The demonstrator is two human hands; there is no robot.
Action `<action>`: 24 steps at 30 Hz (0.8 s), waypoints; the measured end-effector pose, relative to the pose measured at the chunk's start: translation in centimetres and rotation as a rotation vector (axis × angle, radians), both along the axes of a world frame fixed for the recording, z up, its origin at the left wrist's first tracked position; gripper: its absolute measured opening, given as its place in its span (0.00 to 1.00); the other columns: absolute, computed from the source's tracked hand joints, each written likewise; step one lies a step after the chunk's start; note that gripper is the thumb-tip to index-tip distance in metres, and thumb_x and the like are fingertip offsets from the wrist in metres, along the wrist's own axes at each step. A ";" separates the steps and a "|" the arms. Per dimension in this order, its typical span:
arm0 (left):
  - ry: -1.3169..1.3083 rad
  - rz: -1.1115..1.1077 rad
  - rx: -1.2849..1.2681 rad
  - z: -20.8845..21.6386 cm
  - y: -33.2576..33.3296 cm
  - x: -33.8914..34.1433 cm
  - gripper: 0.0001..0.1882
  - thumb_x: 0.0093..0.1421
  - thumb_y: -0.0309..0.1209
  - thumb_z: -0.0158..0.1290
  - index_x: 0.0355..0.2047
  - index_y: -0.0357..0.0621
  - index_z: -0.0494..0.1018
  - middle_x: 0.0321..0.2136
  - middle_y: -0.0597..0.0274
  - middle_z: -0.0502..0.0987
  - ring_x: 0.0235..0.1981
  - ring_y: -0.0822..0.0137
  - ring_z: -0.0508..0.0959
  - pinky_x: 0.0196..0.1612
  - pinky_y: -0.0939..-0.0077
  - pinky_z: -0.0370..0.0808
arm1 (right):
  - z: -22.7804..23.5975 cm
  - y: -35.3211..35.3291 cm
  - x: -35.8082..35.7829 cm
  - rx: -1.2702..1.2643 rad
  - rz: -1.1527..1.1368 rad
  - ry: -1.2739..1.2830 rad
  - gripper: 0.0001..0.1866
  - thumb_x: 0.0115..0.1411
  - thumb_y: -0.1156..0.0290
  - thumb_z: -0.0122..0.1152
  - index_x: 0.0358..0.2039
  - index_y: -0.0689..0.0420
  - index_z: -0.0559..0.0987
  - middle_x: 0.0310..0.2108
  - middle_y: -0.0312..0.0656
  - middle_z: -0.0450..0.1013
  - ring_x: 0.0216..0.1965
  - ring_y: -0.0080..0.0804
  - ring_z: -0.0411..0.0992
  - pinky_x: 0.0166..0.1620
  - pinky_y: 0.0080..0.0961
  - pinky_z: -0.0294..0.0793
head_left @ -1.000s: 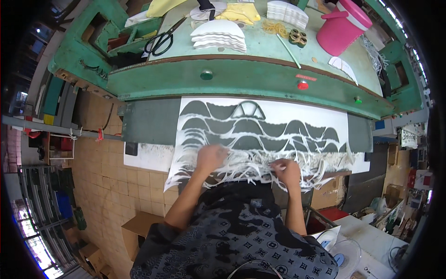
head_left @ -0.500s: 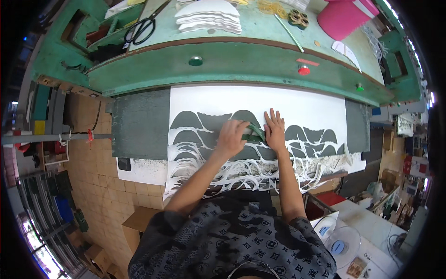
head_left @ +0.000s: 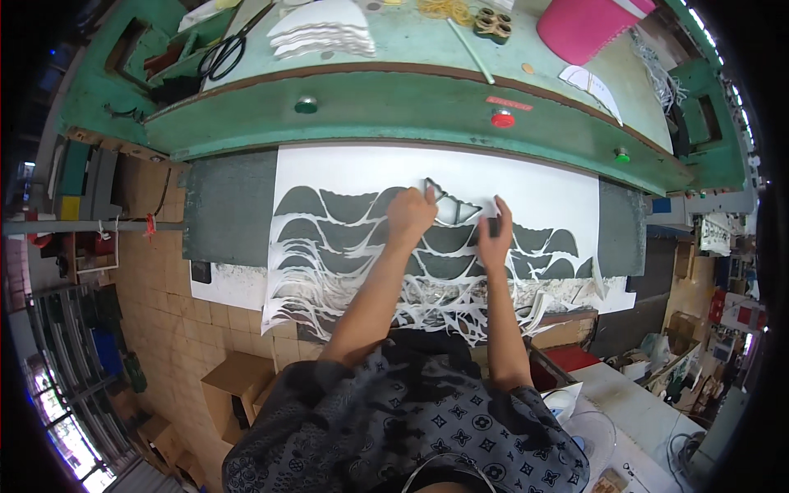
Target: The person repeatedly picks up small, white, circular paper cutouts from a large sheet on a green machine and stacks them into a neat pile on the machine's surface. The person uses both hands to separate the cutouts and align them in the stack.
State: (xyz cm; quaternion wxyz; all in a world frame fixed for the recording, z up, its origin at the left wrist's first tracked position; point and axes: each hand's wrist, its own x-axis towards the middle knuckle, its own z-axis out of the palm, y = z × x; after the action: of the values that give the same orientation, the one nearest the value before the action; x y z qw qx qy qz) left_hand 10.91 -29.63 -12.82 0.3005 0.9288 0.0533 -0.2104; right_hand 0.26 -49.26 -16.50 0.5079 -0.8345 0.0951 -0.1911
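My left hand [head_left: 411, 215] is closed round the left end of a cutting die [head_left: 457, 212], a thin dark-edged frame with a wavy outline and inner struts. White sheet shows through the die's openings. To the die's right, my right hand [head_left: 496, 234] has its fingers apart and appears to hold nothing. Beneath both hands lies a white sheet [head_left: 353, 168] with rows of curved shapes cut out of it. A dark grey board [head_left: 226, 197] shows through the holes. Thin white strips of leftover sheet [head_left: 448, 308] hang in a tangle along the near edge.
A green machine beam [head_left: 394, 111] with green and red buttons spans the far side. On top are stacked white cut pieces [head_left: 320, 33], black scissors [head_left: 223, 56], a light green stick [head_left: 470, 51] and a pink bucket [head_left: 585, 31]. A cardboard box [head_left: 238, 378] stands on the floor at left.
My left hand has lifted the die from the cut rows and moved it up and away onto the uncut sheet. My right hand has come off the sheet, its fingers curling slightly. The view has shifted.
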 end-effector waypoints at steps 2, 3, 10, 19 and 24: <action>-0.270 -0.100 -0.118 1.1 1.1 -0.9 0.34 0.58 0.50 0.65 0.57 0.41 0.72 0.50 0.38 0.79 0.53 0.38 0.79 0.56 0.49 0.75 | 0.9 1.8 -0.7 -0.253 -0.040 0.062 0.33 0.65 0.56 0.67 0.66 0.57 0.72 0.67 0.57 0.67 0.71 0.56 0.62 0.73 0.59 0.51; -0.397 -0.148 -0.176 1.1 1.9 -1.5 0.35 0.56 0.47 0.68 0.59 0.43 0.72 0.53 0.39 0.78 0.56 0.39 0.77 0.58 0.49 0.74 | 1.1 3.2 -1.4 -0.371 -0.069 0.154 0.34 0.63 0.55 0.68 0.66 0.56 0.73 0.67 0.58 0.67 0.71 0.59 0.61 0.72 0.65 0.46; -0.495 -0.298 -0.219 -2.5 2.4 -2.1 0.55 0.33 0.40 0.81 0.64 0.48 0.69 0.61 0.50 0.73 0.66 0.48 0.70 0.66 0.49 0.64 | -1.5 4.0 -0.8 -0.632 0.002 0.284 0.28 0.60 0.50 0.68 0.57 0.50 0.78 0.71 0.59 0.63 0.76 0.65 0.50 0.68 0.84 0.30; -0.617 -0.118 -0.170 -6.0 2.0 -4.4 0.56 0.39 0.51 0.79 0.66 0.42 0.69 0.63 0.40 0.73 0.68 0.47 0.69 0.70 0.47 0.60 | -2.7 1.1 0.9 -0.524 0.140 0.216 0.31 0.54 0.49 0.75 0.50 0.53 0.74 0.73 0.60 0.60 0.78 0.60 0.44 0.68 0.84 0.28; -0.613 -0.126 -0.209 -5.9 2.0 -4.4 0.55 0.40 0.52 0.78 0.66 0.43 0.70 0.63 0.39 0.73 0.68 0.46 0.69 0.70 0.48 0.60 | -3.1 0.8 0.6 -0.482 0.134 0.237 0.31 0.54 0.48 0.75 0.50 0.54 0.74 0.74 0.61 0.57 0.79 0.61 0.43 0.68 0.84 0.27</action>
State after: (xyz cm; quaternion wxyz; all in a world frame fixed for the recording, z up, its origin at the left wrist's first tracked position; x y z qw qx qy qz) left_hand 6.49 -27.65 -18.71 0.3825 0.9145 -0.1190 0.0567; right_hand 0.89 -48.42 -19.57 0.2916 -0.9523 0.0502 -0.0752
